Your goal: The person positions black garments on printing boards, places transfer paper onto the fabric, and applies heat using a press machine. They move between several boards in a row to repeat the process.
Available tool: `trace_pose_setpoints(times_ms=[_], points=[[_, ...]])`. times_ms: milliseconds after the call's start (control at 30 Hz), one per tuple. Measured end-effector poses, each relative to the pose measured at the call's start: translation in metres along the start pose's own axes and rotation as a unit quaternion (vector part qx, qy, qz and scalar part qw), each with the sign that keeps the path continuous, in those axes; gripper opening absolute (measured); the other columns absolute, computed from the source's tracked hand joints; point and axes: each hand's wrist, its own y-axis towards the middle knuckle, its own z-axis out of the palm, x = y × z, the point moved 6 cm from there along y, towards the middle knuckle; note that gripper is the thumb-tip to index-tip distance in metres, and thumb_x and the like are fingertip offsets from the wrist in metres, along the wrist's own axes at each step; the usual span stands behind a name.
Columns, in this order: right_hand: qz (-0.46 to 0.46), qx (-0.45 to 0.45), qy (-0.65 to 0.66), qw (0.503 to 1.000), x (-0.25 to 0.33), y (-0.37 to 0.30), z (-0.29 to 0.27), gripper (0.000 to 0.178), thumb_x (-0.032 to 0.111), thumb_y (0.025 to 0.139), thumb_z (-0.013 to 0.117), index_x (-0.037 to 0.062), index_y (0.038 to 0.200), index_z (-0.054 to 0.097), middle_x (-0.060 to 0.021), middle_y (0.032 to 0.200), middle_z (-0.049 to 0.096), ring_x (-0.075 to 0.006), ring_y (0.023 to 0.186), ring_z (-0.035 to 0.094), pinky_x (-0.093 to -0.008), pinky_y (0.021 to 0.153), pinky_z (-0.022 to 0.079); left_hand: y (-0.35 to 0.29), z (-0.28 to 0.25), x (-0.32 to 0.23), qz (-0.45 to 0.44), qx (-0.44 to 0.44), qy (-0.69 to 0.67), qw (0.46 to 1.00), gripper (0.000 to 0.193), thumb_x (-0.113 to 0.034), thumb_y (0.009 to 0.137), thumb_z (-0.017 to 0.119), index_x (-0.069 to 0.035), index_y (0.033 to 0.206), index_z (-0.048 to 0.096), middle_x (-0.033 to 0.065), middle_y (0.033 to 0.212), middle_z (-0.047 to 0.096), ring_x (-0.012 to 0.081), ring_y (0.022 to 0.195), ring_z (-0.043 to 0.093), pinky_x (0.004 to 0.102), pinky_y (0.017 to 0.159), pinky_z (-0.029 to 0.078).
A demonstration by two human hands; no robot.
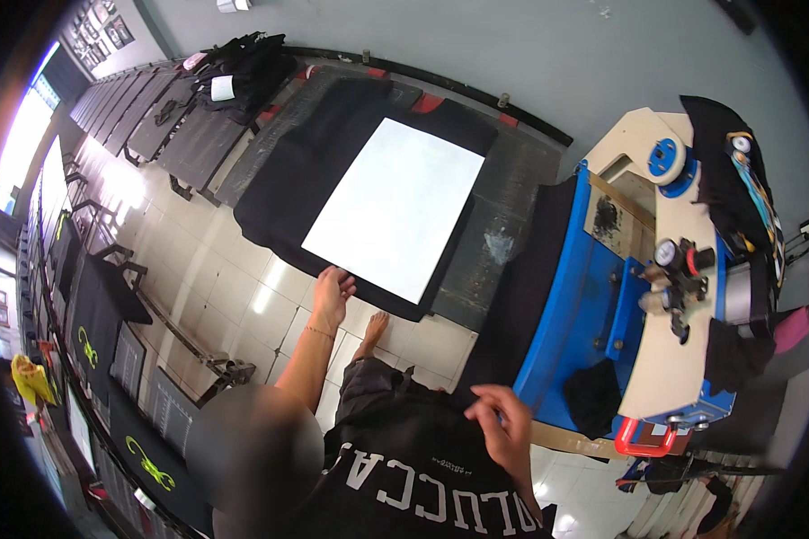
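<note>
Your left hand (pixel 333 295) is just off the near edge of the white sheet (pixel 395 207), toward its near-left corner. Fingers bent and close together; can't tell whether they have hold of the cloth edge there. Your right hand (pixel 505 420) hangs well apart, on the near-right side of the sheet, loosely curled, thumb and forefinger separated, nothing seen in it.

Key relation: the sheet lies ahead of your left hand and a little to its right, long axis running away from you and leaning rightward. Left hand clearly the nearer.

Under the sheet, black fabric (pixel 279 184), spread wide past its left side, narrow along its right. Beneath that, a dark counter (pixel 481 269), bare and smeared to the right of the sheet.

Farther right of the sheet: a blue-and-cream machine (pixel 548 314) with a round pressure gauge (pixel 665 253) and a red handle (pixel 647 440). Beyond the sheet's far-left side, a heap of dark garments (pixel 256 67).
</note>
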Motion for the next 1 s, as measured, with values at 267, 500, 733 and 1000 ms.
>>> trace_pose_setpoints(times_ms=[267, 500, 733, 1000], points=[[-0.194, 0.000, -0.321, 0.927, -0.049, 0.206, 0.182, 0.029, 0.016, 0.080, 0.072, 0.0053, 0.105, 0.061, -0.0094, 0.090, 0.062, -0.0286, 0.089, 0.061, -0.0420, 0.082, 0.046, -0.005, 0.008, -0.058, -0.041, 0.128, 0.118, 0.984, 0.012, -0.014, 0.095, 0.052, -0.008, 0.105, 0.053, 0.0043, 0.101, 0.063, 0.0128, 0.090, 0.059, 0.0291, 0.079, 0.048], [-0.149, -0.030, -0.417, 0.896, -0.071, 0.272, 0.225, 0.013, 0.016, 0.082, 0.067, 0.0084, 0.084, 0.057, -0.0071, 0.080, 0.063, -0.0301, 0.083, 0.060, -0.0454, 0.076, 0.041, 0.018, 0.027, -0.093, 0.044, 0.315, 0.268, 0.909, 0.017, -0.009, 0.096, 0.054, 0.000, 0.111, 0.055, 0.0063, 0.106, 0.065, 0.0109, 0.092, 0.059, 0.0252, 0.078, 0.049], [-0.032, -0.059, -0.436, 0.898, -0.073, 0.336, 0.158, 0.020, 0.024, 0.091, 0.061, 0.0054, 0.095, 0.061, -0.0134, 0.087, 0.066, -0.0344, 0.088, 0.062, -0.0493, 0.079, 0.044, 0.034, 0.053, -0.123, 0.117, 0.366, 0.528, 0.757, 0.033, -0.024, 0.091, 0.063, 0.000, 0.114, 0.061, 0.0191, 0.103, 0.068, 0.0310, 0.091, 0.067, 0.0377, 0.082, 0.052], [0.013, -0.111, -0.486, 0.867, -0.061, 0.460, 0.064, 0.021, 0.027, 0.093, 0.058, 0.0091, 0.103, 0.059, -0.0142, 0.097, 0.068, -0.0351, 0.095, 0.063, -0.0517, 0.083, 0.044, 0.033, 0.155, -0.157, 0.113, 0.544, 0.511, 0.657, 0.033, -0.021, 0.095, 0.060, 0.002, 0.119, 0.059, 0.0193, 0.105, 0.067, 0.0270, 0.095, 0.068, 0.0364, 0.083, 0.052]])
